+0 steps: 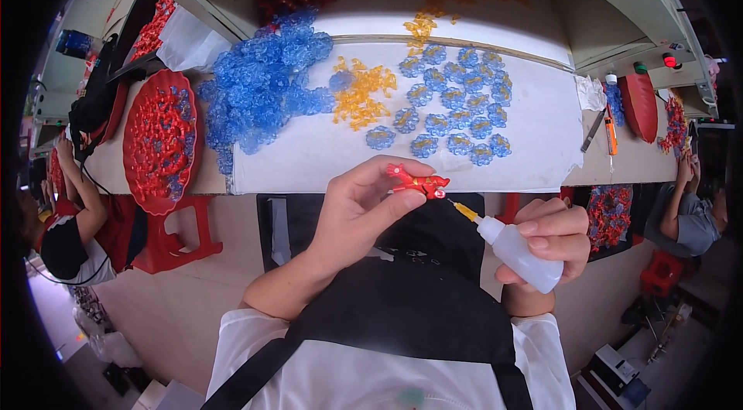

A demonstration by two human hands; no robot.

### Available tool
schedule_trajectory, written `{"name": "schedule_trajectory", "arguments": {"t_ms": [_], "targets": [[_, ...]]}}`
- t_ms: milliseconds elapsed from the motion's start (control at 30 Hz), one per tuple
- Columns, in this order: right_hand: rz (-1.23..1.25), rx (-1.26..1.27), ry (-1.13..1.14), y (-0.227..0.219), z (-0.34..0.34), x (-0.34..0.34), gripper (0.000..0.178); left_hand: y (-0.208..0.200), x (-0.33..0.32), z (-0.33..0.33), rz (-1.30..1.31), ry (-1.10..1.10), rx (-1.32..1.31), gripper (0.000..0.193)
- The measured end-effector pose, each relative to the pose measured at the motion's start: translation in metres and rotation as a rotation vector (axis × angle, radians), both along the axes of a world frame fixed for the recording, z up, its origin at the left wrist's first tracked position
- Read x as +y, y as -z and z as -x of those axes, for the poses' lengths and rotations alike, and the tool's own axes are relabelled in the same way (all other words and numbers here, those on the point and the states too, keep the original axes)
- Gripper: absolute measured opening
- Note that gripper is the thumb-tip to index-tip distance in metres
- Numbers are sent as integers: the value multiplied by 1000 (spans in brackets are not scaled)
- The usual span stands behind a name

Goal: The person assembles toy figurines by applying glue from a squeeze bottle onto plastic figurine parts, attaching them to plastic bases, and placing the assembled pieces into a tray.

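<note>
Between the thumb and fingers of my left hand (364, 205) is a small red figurine (418, 182) with gold and white details. My right hand (553, 236) grips a white squeeze bottle (520, 253) with a yellow needle tip. The needle points up and left, its end close to the figurine's right side; whether they touch I cannot tell. Just beyond my hands, clear blue flower-like pieces (438, 125) with yellow bits on them lie spread on a white board (302, 170). Left of these sit a small heap of yellow pieces (364, 93) and a big pile of blue pieces (263, 77).
A red oval tray (130, 178) of red figurines stands at the left. An orange-handled cutter (611, 135) lies right of the board, near another red tray (639, 108). A shelf frame rises at the back. Other people work at the far left and right, beside red stools (186, 236).
</note>
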State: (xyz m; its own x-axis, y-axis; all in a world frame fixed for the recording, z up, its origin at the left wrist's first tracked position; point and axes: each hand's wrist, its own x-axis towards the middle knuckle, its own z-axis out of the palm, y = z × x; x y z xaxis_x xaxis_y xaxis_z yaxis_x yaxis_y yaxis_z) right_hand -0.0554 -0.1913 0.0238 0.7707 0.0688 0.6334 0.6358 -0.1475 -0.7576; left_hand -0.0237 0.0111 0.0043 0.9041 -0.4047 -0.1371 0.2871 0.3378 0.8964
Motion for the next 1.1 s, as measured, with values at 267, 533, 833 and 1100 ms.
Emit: {"name": "schedule_trajectory", "arguments": {"t_ms": [267,533,833,1100], "targets": [[143,-83,-9,6,-3,-1,43,0,-2,1,-5,20,-30,23],[87,-63,-47,4,-4,1,44,0,-3,2,-1,11,-21,22],[83,-105,36,5,-1,-1,44,6,-4,-1,201,69,269,20],[180,-125,57,8,-2,0,43,8,-6,0,317,88,358,21]]}}
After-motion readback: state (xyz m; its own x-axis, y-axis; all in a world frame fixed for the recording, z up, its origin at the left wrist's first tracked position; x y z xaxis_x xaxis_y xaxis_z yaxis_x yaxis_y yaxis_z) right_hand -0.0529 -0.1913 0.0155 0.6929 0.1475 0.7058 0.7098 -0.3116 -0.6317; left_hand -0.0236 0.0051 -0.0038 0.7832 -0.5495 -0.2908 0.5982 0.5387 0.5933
